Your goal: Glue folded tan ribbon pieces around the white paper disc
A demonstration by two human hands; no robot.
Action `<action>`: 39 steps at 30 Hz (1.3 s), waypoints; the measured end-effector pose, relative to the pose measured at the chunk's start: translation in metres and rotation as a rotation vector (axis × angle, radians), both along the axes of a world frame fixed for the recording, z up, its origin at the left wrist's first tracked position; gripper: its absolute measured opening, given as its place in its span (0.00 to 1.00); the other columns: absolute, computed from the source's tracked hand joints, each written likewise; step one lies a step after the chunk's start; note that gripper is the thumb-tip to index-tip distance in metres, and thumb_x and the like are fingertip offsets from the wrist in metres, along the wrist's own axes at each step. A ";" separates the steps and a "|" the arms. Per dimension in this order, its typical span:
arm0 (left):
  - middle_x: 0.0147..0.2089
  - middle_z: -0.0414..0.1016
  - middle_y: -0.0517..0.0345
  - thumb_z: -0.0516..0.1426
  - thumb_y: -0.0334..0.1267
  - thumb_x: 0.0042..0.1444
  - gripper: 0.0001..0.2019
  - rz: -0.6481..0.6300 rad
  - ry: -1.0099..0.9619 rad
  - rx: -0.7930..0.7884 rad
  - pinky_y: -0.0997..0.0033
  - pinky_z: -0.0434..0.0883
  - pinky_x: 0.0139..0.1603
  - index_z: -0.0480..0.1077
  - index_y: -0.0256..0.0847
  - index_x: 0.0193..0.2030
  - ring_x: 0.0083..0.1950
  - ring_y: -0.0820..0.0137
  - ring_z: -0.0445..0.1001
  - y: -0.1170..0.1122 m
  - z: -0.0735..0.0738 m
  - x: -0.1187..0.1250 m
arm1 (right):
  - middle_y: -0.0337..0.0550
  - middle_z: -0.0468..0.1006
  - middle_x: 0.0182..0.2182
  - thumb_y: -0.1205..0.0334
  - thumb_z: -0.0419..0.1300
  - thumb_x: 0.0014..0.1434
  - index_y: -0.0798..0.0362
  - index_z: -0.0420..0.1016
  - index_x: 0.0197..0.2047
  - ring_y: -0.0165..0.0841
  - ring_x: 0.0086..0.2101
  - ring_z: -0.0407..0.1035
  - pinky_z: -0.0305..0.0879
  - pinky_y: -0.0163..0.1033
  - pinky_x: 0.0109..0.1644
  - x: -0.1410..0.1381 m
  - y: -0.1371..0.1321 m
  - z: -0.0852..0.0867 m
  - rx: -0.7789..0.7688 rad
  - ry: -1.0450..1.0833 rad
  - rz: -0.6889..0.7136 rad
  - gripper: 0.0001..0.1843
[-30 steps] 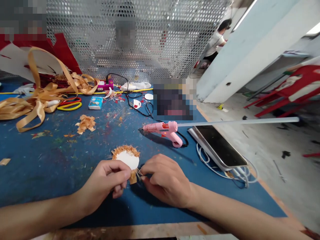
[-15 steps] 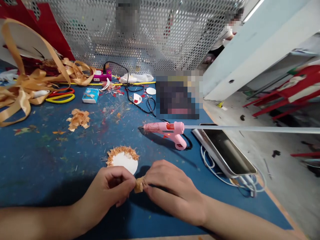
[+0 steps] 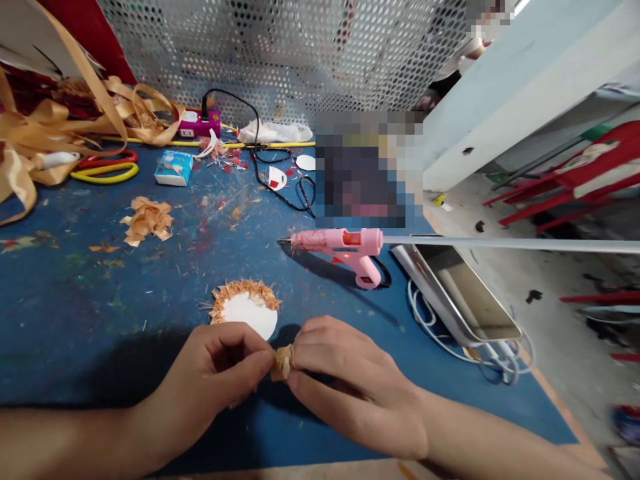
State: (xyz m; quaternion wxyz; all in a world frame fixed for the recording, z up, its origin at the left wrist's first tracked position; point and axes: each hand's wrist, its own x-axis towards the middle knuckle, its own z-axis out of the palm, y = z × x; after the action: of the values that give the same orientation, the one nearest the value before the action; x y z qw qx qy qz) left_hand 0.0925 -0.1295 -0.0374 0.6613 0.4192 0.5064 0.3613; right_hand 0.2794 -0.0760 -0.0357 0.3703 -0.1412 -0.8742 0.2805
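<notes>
Your left hand [image 3: 220, 377] and right hand [image 3: 353, 387] pinch a crumpled tan scrap [image 3: 283, 363] near a white disc [image 3: 250, 316], far rim already fringed, visible middle bare.

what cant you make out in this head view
In the head view:
White disc: near edge partly hidden by left hand.
Tan piece: ends covered by that hand and right hand.
Glue stick: far end cut off by right edge.
Ribbon: partly cut off by left edge.
</notes>
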 end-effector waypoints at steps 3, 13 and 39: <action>0.17 0.57 0.67 0.57 0.42 0.53 0.12 0.002 0.041 0.041 0.80 0.51 0.17 0.68 0.39 0.23 0.18 0.79 0.53 0.001 0.004 0.001 | 0.45 0.82 0.33 0.73 0.54 0.64 0.58 0.71 0.43 0.30 0.32 0.75 0.74 0.38 0.42 0.001 0.003 0.000 0.025 0.006 0.039 0.06; 0.19 0.63 0.64 0.57 0.39 0.54 0.10 0.021 0.169 0.162 0.79 0.57 0.21 0.72 0.39 0.24 0.22 0.77 0.57 -0.001 0.004 0.001 | 0.50 0.80 0.35 0.76 0.57 0.61 0.59 0.72 0.42 0.32 0.35 0.74 0.75 0.40 0.39 0.001 -0.003 -0.012 0.053 0.111 -0.003 0.07; 0.27 0.72 0.64 0.61 0.31 0.54 0.06 -0.100 0.451 0.609 0.80 0.65 0.26 0.74 0.46 0.38 0.25 0.76 0.68 -0.009 0.004 -0.012 | 0.42 0.81 0.32 0.76 0.58 0.59 0.51 0.69 0.41 0.29 0.34 0.77 0.75 0.36 0.39 -0.001 -0.007 -0.005 -0.210 0.217 -0.017 0.11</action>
State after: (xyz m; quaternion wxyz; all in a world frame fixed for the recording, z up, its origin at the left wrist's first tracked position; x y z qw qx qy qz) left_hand 0.0806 -0.1381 -0.0338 0.3953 0.6896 0.4877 0.3611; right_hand 0.2779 -0.0831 -0.0406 0.4482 -0.1552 -0.7937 0.3808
